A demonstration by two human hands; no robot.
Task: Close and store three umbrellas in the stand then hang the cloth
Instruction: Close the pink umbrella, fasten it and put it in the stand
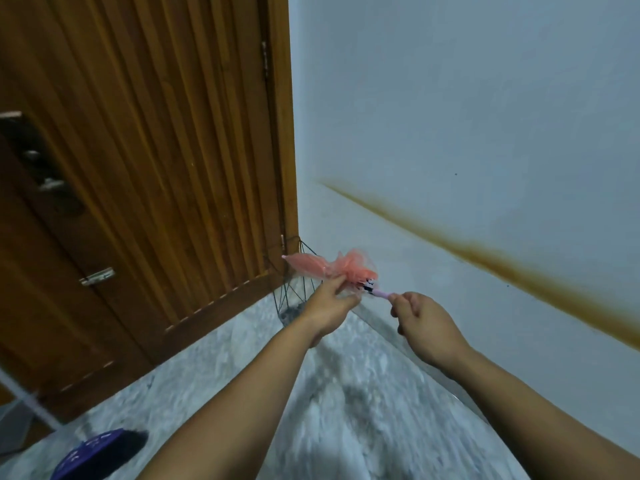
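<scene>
Pale wall (pixel 450 116) & a ribbed wooden door (pixel 138 150) meet at a corner, w/ mottled grey floor (pixel 346 410) below. A brown streak (pixel 485 254) is seen running diagonally across the wall. At the corner base, a black wire stand (pixel 289 299) is set on the floor, partly hidden behind the hands. A dark blue item (pixel 93 452) is seen at bottom left, too blurred to identify.

1 small pink umbrella (pixel 318 268) is held in the air just in front of the stand, canopy collapsed but loose & ruffled near the handle end. Its long axis is laid roughly horizontal: tip pointed left toward the door, lilac handle (pixel 381 293) pointed right.

Left hand (pixel 329 306) is wrapped loosely around the gathered canopy, fingers curled on the fabric. Right hand (pixel 426 327) is pinched on the handle end, fingers curled tight.

Judged step: umbrella 1 of 3 is being closed/tidied before storage. Stand opening lies beyond & below the left hand, so the tip would need tilting down & fwd; left hand is nearer the stand. Cloth is not seen.
</scene>
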